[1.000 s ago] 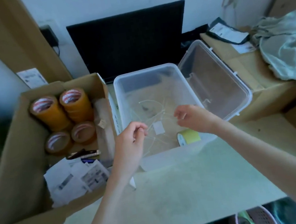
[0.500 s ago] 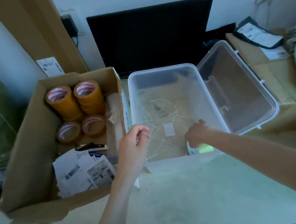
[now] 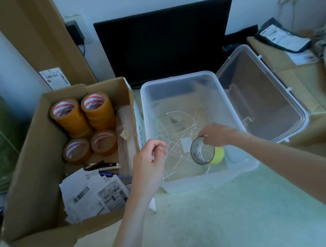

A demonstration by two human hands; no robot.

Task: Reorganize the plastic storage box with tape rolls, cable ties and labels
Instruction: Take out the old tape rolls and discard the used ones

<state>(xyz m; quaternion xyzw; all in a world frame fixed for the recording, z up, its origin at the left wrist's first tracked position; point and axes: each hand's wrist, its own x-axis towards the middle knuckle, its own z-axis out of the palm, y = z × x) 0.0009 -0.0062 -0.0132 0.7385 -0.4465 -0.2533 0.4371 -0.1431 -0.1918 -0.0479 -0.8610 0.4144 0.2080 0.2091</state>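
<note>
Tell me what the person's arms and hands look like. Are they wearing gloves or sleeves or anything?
No gloves and no sleeves show. The left hand and the right hand are both bare, and both forearms are bare as far as the picture shows. I can see no watch, ring or bracelet on either wrist. Both arms look slim and long in this wide-angle view.
</note>
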